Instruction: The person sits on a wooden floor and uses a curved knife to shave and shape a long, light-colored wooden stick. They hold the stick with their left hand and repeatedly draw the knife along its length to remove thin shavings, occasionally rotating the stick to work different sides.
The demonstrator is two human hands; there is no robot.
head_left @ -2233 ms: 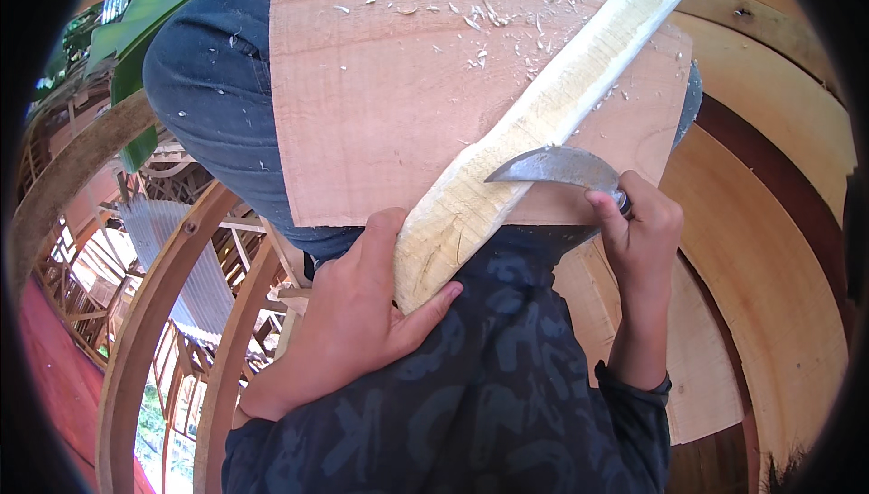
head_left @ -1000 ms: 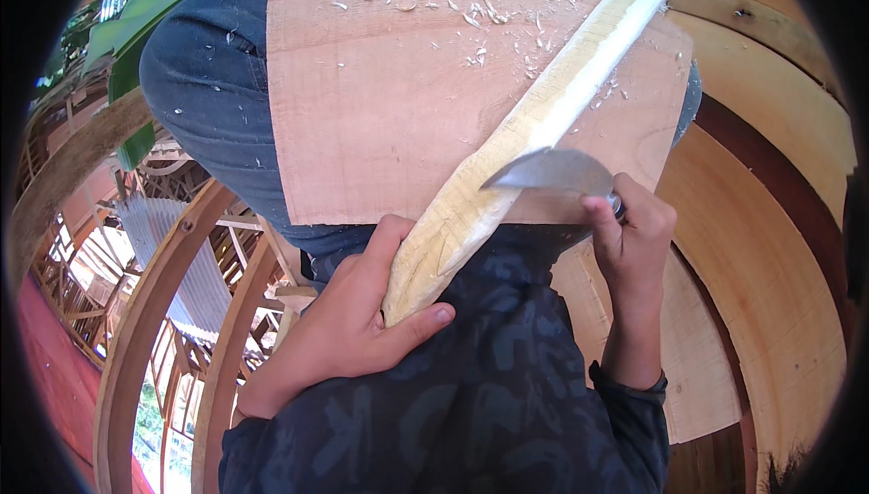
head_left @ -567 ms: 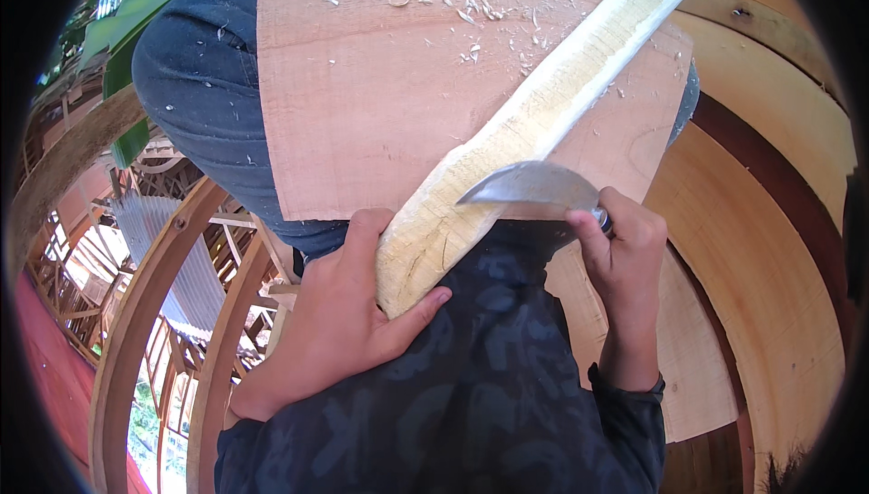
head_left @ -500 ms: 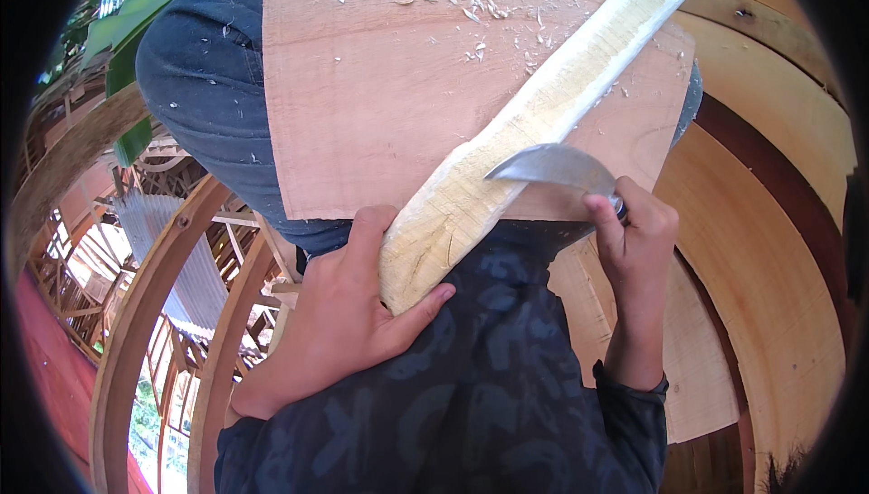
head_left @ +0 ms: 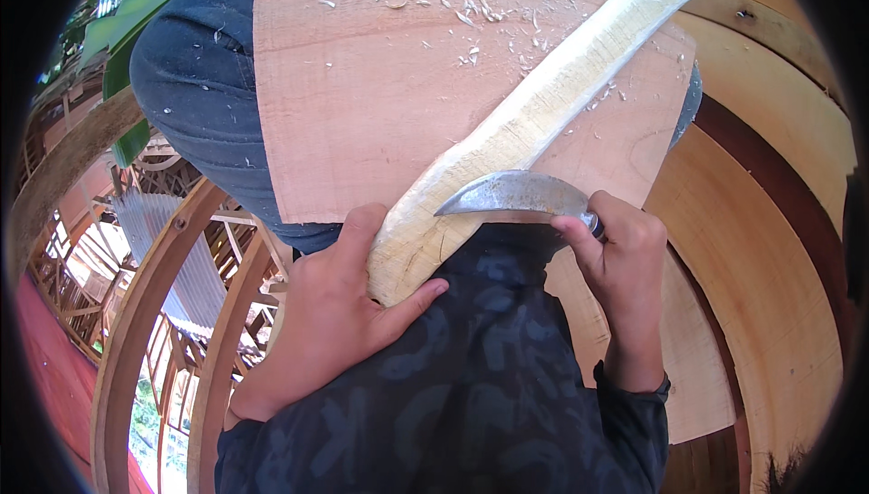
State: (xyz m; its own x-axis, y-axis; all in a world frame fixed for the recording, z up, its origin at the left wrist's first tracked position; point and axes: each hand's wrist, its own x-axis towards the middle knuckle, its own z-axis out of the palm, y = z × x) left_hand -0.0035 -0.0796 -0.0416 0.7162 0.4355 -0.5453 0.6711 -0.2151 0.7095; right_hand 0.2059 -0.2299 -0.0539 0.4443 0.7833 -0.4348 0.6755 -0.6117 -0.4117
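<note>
A long pale piece of wood [head_left: 534,100] slants across my lap from lower left to upper right, its surface roughly shaved. My left hand [head_left: 339,304] grips its near end, thumb on one side and fingers on the other. In my right hand [head_left: 625,254] is a knife [head_left: 520,194] with a curved, spotted metal blade. Its tip lies over the wood, a short way beyond my left hand. Most of the knife's handle is hidden inside my fist. Under the wood, a flat reddish board [head_left: 353,123] rests across my thighs.
Small wood shavings [head_left: 475,10] are scattered on the board's far part. Curved timber planks [head_left: 751,286] rise at the right. On the left stand wooden ribs [head_left: 149,322], with a corrugated sheet [head_left: 176,259] and a green leaf [head_left: 127,51] beyond them.
The knife has moved toward me and to the left along the wood, nearer my left hand. The piece of wood has turned slightly, its near end shifting a little left.
</note>
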